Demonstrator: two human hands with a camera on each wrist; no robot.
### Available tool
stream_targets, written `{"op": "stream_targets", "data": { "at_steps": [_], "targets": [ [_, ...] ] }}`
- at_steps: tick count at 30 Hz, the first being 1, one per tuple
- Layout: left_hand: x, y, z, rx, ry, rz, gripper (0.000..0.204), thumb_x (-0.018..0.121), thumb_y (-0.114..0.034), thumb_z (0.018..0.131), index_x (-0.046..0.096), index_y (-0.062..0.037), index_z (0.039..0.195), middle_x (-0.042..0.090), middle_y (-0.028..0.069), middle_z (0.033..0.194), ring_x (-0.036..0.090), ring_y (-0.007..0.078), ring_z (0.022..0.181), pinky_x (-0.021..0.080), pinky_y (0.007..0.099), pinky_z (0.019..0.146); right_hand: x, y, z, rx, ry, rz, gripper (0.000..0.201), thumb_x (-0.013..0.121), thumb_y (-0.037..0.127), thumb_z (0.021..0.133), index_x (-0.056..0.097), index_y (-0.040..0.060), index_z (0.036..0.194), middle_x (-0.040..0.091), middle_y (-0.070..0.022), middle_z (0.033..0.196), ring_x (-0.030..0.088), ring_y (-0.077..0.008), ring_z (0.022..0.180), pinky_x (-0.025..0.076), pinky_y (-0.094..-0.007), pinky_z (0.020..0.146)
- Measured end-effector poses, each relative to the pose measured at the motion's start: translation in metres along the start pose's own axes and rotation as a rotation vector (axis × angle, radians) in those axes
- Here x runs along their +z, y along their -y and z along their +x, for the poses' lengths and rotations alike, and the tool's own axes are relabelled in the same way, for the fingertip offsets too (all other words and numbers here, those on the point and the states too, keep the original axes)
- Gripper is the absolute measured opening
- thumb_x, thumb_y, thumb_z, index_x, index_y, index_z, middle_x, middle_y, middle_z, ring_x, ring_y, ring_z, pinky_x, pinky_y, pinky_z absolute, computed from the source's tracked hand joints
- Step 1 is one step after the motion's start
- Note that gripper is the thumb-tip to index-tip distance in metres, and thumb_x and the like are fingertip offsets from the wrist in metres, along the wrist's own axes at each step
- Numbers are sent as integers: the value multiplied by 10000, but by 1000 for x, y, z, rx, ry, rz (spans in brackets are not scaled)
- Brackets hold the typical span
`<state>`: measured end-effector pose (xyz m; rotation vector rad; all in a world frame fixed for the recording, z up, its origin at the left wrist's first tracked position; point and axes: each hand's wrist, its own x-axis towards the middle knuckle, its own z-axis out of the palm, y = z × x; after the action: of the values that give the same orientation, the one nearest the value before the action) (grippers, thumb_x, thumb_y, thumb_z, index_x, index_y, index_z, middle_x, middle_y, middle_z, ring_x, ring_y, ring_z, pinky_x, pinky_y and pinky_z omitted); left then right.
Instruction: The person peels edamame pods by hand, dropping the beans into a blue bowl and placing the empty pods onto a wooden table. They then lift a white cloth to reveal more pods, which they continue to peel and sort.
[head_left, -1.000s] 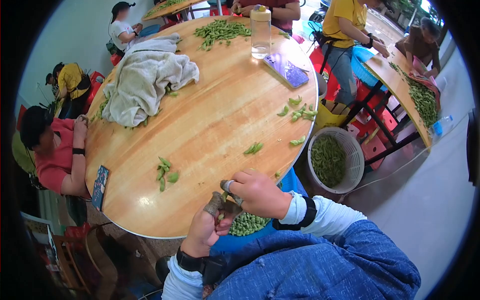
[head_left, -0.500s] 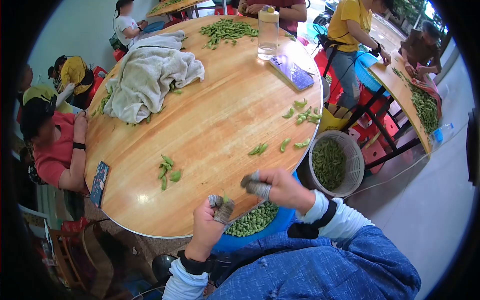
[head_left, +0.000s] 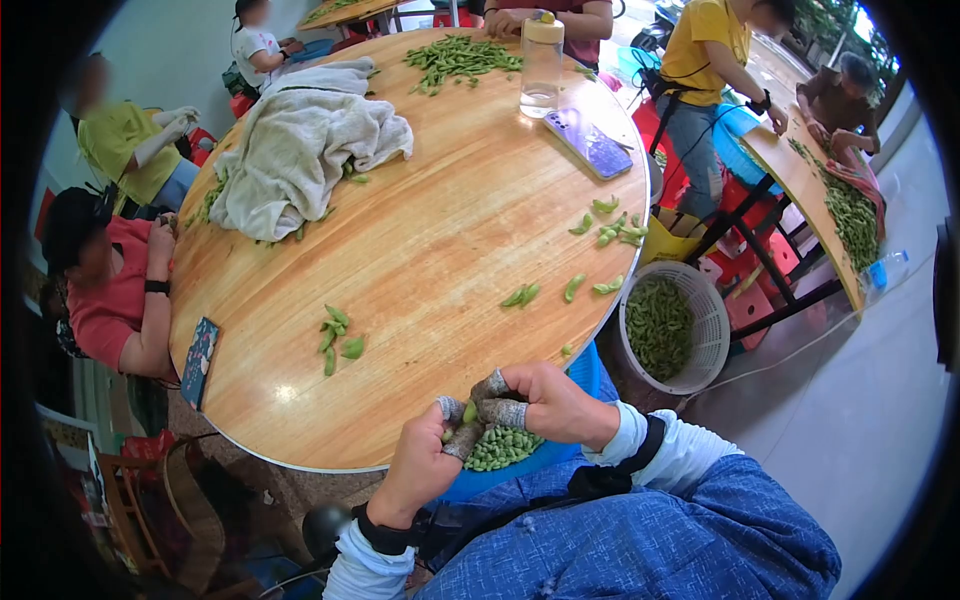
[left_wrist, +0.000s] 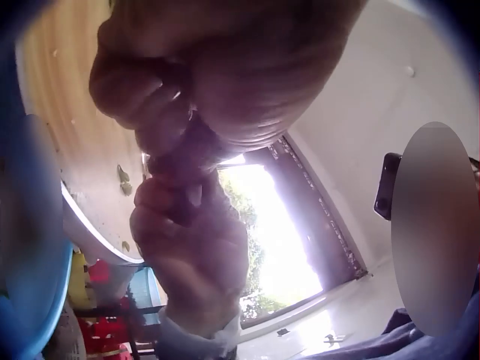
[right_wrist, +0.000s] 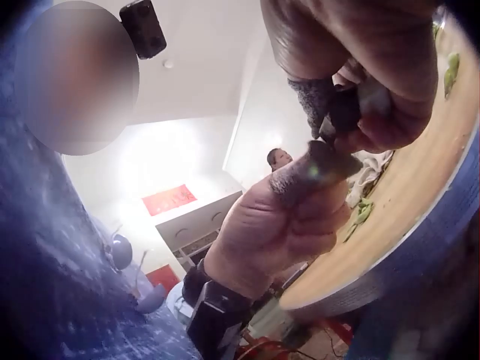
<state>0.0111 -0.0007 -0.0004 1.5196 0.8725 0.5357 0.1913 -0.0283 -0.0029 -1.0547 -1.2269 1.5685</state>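
Between the taped fingertips of both hands, just past the near edge of the round wooden table [head_left: 420, 260], sits a small green bean pod [head_left: 470, 411]. The left hand [head_left: 420, 468] comes up from below with its wrapped thumb and forefinger curled and pinching the lower end, while the right hand [head_left: 545, 402] reaches in from the right, its wrapped fingers [head_left: 497, 411] bent round the upper end. Both hands are closed on the pod, fingertips touching, and neither is clearly the nearer; the wrist views show only the dark finger wraps pressed together, with the pod itself mostly hidden. Its long axis seems to run roughly up and down between the two pinches, though so little of it shows that I cannot be sure. Directly beneath the fingers lies a blue basin [head_left: 520, 470] holding a heap of shelled green beans [head_left: 500, 447], tucked partly under the table rim. Further out on the tabletop lie scattered unshelled pods [head_left: 335, 338], a second small group [head_left: 520, 295] to the right, a grey towel [head_left: 300, 145], a phone [head_left: 592, 143] and a clear bottle [head_left: 541, 62]. Off the right edge stands a white basket [head_left: 705, 300] of pods. Other people sit round the table.
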Motion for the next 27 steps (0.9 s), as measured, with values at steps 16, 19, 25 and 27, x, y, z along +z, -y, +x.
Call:
{"op": "stream_targets", "data": {
  "at_steps": [16, 19, 25, 27],
  "targets": [
    [-2, 5, 0, -62, 24, -3, 75, 565, 20, 784, 569, 9, 858, 579, -1, 763, 512, 46, 684, 431, 193, 578, 2, -6, 1, -21, 4, -26, 109, 523, 52, 824, 576, -25, 880, 599, -36, 754, 506, -74, 719, 430, -242, 641],
    [0, 7, 0, -61, 21, -59, 78, 568, 23, 784, 565, 13, 862, 578, -3, 768, 513, 46, 688, 432, 191, 582, 3, -5, 1, -49, -20, -72, 102, 524, 47, 814, 576, -26, 864, 593, -46, 733, 501, -81, 702, 428, -251, 630],
    [3, 14, 0, -84, 0, -142, 82, 584, 15, 775, 558, 16, 853, 579, 1, 767, 518, 56, 677, 436, 197, 580, 2, -13, 2, -72, -25, -173, 164, 532, 125, 857, 562, -24, 920, 595, -44, 794, 526, -82, 772, 436, -242, 690],
    [3, 19, 1, -96, -9, -198, 116, 622, -16, 753, 557, 17, 844, 590, 26, 752, 530, 78, 662, 443, 220, 573, 5, -12, 3, -80, -60, -158, 124, 521, 69, 835, 564, -29, 898, 596, -49, 771, 517, -86, 734, 435, -247, 657]
  ]
}}
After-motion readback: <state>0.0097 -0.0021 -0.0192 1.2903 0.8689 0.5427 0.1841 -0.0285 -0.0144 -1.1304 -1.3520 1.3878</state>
